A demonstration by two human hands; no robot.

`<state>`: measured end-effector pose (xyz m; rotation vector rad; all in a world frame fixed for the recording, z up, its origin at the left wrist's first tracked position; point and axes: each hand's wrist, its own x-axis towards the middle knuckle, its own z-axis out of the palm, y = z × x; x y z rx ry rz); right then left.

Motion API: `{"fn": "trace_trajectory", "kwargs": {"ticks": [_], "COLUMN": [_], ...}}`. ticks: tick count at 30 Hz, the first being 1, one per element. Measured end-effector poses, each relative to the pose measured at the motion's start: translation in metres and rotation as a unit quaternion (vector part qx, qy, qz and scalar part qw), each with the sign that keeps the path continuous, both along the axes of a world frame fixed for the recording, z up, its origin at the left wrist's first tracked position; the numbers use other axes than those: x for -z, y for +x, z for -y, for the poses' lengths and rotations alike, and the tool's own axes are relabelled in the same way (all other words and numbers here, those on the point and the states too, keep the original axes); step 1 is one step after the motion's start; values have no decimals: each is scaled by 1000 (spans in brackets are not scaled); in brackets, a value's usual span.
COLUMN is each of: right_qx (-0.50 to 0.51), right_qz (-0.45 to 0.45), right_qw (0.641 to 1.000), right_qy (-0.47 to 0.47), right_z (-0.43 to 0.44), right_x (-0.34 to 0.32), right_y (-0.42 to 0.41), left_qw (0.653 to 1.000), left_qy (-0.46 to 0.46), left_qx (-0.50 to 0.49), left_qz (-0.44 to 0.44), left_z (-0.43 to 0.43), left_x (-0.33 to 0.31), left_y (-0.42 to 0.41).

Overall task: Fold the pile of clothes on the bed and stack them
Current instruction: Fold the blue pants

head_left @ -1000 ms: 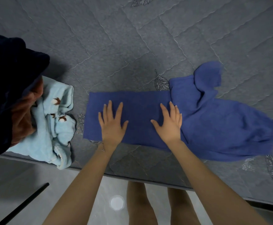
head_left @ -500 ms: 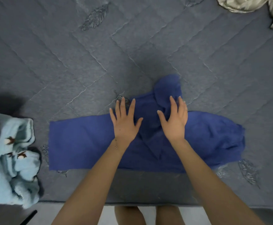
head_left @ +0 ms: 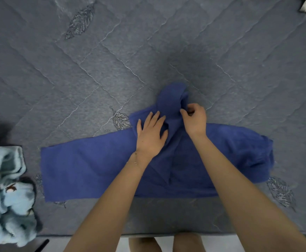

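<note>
Pinching blue garment [head_left: 86, 170]: right hand [head_left: 195, 119] | left hand [head_left: 151, 133] flat | quilt [head_left: 148, 51] beyond

The single view comes from a wide-angle camera on the person's head, facing forward and steeply down over the near edge of the grey quilted bed [head_left: 148, 51]. It sits close. The left hand [head_left: 151, 135] and right hand [head_left: 195, 119] reach in from the bottom edge to the dark blue fleecy garment [head_left: 86, 170] at centre. The left border cuts off a light blue fluffy bundle [head_left: 6, 188], and a strip of pale floor [head_left: 214, 245] runs along the bottom.

right hand [head_left: 194, 119] now pinching blue garment [head_left: 86, 170] sleeve
</note>
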<state>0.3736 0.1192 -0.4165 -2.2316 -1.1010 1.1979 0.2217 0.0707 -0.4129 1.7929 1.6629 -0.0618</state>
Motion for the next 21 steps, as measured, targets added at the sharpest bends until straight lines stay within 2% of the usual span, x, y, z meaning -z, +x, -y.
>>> {"fn": "trace_trajectory", "kwargs": {"ticks": [3,5,6,8,9,10,12,15,18,21], "right_qx": [-13,-20,-35,-72,-89,-107,-169,-264,-279,-289], "right_qz": [-35,-83,-96,-125,-151,-182,-203,-134,-81,-88], "right_qw": [998,995,993,987,983,976,964,952,948,944], "right_qy": [42,58,62,67,60,47,35,78,129,136], "right_z": [1,7,11,19,22,26,34,48,67,90], "right_x": [-6,-16,-21,-31,-38,-45,-57,-68,-73,-76], "right_y": [-8,-18,-24,-38,-46,-56,-75,-104,-136,-168], "left_qw": [982,937,905,812,765,734,719,711,689,662], "left_qy": [28,35,10,-71,-109,-133,-141,-137,-149,-139], "left_qx": [-127,-253,-324,-449,-488,-509,-517,-527,-558,-596], "left_qz": [135,237,277,365,406,430,442,445,438,432], "left_z": [-1,0,-1,-5,-7,-8,-7,2,19,43], "left_x": [-12,-26,-34,-47,-50,-53,-60,-63,-64,-62], "left_y": [1,1,0,-4,-8,-14,-26,-51,-82,-115]}}
